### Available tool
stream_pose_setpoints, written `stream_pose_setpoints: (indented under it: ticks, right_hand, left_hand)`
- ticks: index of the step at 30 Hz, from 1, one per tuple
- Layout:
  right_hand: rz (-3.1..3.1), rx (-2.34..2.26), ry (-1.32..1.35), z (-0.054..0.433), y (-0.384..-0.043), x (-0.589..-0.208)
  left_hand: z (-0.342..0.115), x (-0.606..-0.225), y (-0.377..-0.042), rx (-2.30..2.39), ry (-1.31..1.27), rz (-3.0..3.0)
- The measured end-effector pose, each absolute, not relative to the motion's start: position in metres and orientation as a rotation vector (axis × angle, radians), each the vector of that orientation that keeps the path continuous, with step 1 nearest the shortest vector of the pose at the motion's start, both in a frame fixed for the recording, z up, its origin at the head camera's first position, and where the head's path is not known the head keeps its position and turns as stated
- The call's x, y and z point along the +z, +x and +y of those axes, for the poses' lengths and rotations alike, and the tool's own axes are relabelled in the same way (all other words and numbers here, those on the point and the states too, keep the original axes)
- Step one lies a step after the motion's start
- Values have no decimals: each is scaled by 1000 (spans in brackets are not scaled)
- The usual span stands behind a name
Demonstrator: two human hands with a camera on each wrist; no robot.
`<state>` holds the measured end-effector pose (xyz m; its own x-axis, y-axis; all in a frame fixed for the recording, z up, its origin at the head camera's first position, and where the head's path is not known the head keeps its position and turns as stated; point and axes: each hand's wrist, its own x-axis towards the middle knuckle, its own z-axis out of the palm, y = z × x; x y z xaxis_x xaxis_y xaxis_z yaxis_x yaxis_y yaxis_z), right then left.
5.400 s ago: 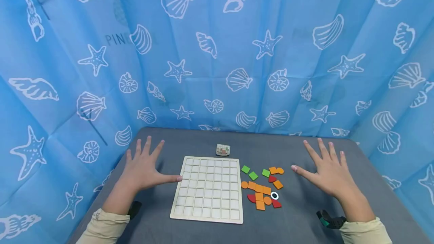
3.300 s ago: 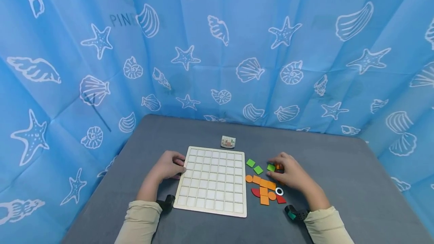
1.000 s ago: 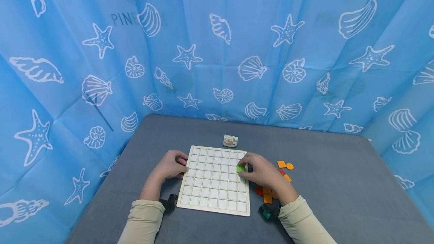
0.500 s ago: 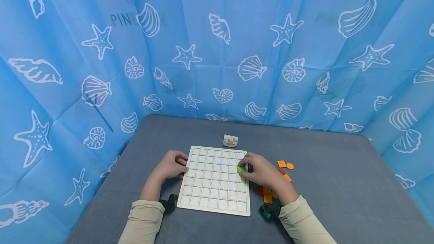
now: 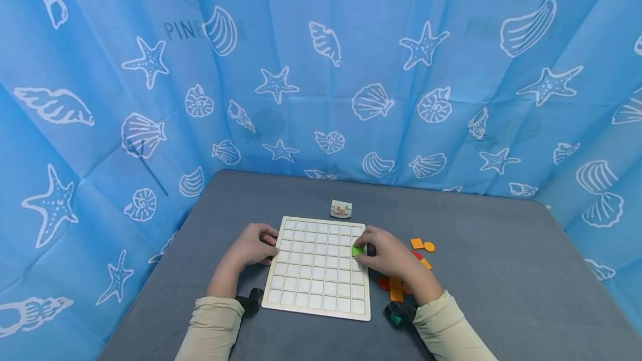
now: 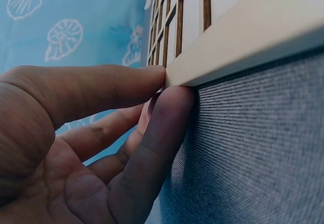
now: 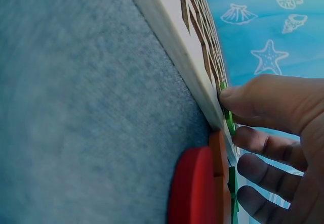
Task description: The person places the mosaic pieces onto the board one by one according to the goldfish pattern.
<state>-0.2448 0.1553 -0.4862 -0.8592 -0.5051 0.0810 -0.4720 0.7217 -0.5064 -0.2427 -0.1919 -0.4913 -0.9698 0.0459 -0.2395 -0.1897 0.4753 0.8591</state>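
A white grid board (image 5: 316, 312) with raised dividers lies on the grey table. My left hand (image 5: 251, 245) pinches its left edge; in the left wrist view the thumb (image 6: 126, 85) lies at the upper side of the rim and a finger rests below against the edge. My right hand (image 5: 385, 250) holds a green square tile (image 5: 356, 251) at the right-hand column of the board. Seen from the right wrist, the thumb and a finger are at the two ends of this green tile (image 7: 228, 114), which sits close over the cells.
Orange tiles (image 5: 417, 243), a round orange one (image 5: 428, 246) and a red piece (image 5: 383, 283) lie right of the board, partly under my right arm. More green tiles (image 7: 233, 183) show below the right fingers. A small pattern card (image 5: 341, 209) stands behind the board.
Both hands began spread open above the table. The left took hold of the board's edge; the right picked up a green tile and brought it left onto the board. Little moved in the last second.
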Motion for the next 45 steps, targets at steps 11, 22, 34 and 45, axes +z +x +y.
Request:
stream_pose_setpoints:
  ticks: [11,22,34,45]
  right_hand:
    - [2847,-955,-679,178,-250,-483]
    - [2923,-793,-437,208,-259,-488]
    - [2867,-797,-331,210,-255,-484]
    - [2857,-894,-560,193,-253,-478]
  left_hand:
    - [-192,-492,-243,1506,-125,2482]
    - [-194,-492,-244,1503,-125,2472]
    - [-193,-491,-244,1513,-135,2467]
    - [-192,-490,-242,1504,-127,2482]
